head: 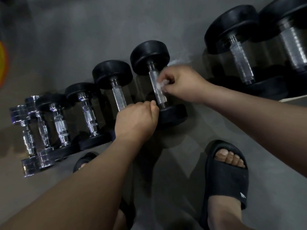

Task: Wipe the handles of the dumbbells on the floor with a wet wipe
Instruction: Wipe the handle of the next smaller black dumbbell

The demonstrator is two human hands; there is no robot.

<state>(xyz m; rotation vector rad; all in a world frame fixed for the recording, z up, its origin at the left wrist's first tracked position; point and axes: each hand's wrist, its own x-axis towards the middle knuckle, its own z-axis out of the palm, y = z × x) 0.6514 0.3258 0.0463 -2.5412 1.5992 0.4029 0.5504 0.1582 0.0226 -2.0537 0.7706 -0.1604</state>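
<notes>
A row of dumbbells lies on the grey floor. My right hand (181, 83) presses a crumpled white wet wipe (162, 83) against the knurled silver handle (157, 90) of a black dumbbell (150, 55) in the middle. My left hand (136, 120) is closed in a fist at the near end of this dumbbell, beside its near black head (172, 115); what it grips is hidden. Just left lies another black dumbbell (113, 73) with a bare handle (119, 98).
Smaller black and chrome dumbbells (58, 123) lie in a row at the left. Two large black dumbbells (240, 47) lie at the upper right. My feet in black slides (227, 176) stand on the floor just below the hands.
</notes>
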